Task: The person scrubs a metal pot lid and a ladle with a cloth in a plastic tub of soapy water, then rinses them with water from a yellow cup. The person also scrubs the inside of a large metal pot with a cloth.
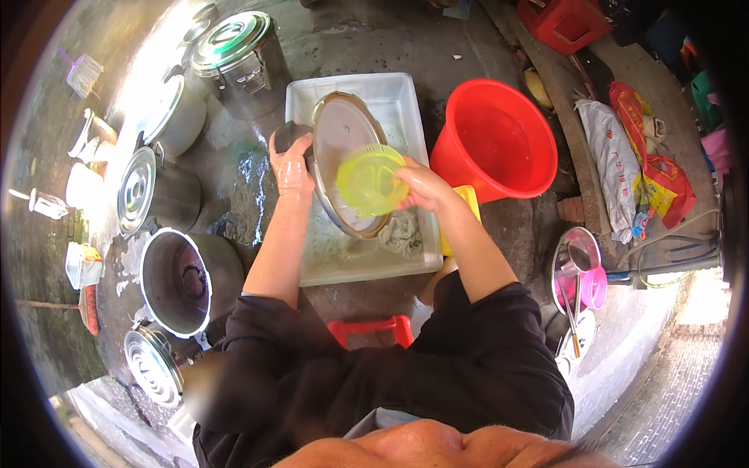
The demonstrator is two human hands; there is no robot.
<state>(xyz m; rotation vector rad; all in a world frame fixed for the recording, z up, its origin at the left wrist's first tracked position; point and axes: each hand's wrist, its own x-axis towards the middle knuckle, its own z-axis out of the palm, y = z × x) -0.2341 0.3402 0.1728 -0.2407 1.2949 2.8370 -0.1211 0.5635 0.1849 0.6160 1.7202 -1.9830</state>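
Observation:
My left hand (pixel 291 161) grips the black handle (pixel 291 137) of a large round lid (pixel 349 126), which is tilted on its side over a white plastic tub (pixel 418 175). In my right hand (pixel 425 185) is a translucent yellow-green plastic scoop or bowl (pixel 370 181), held by its edge in front of the lid. A wet grey-green cloth (pixel 401 235) lies in the tub near its right wall. Water stands in the bottom of the tub. Part of the lid is hidden behind the yellow-green piece.
A red plastic bucket (pixel 497 140) holding water stands right of the tub, with a yellow object (pixel 468 205) beside it. Several metal pots, one an uncovered pot (pixel 175 284), line the left. Metal bowls (pixel 576 251) lie at the right, below sacks (pixel 608 164).

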